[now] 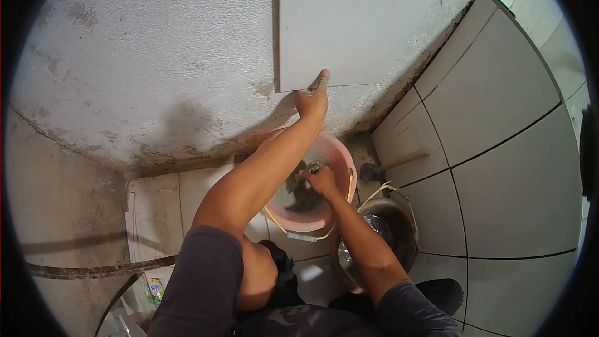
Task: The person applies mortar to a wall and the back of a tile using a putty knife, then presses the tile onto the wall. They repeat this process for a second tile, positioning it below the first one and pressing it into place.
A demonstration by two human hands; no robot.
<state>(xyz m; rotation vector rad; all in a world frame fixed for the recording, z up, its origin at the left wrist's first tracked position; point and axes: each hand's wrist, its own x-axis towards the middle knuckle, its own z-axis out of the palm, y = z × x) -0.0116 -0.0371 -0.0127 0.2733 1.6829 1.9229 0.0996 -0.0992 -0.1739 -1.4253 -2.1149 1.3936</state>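
Note:
A large pale tile point(362, 25) stands against the rough white wall. My left hand point(313, 103) holds its lower edge, with the thumb up on the tile's face and the other fingers mostly hidden below. Under that arm sits a reddish bucket point(347, 157) with grey paste smeared inside. Reaching into this bucket, my right hand point(321, 178) is closed around the handle of what looks like a trowel point(314, 167). The tool's blade is hard to make out in the shadow there.
A second bucket point(413, 228) with shiny liquid stands under my right forearm. By the corner, a mallet-like tool point(404, 160) has its wooden handle toward the tiled surface point(511, 181). A dark curved strip point(93, 270) crosses at lower left, near a colourful packet point(156, 288).

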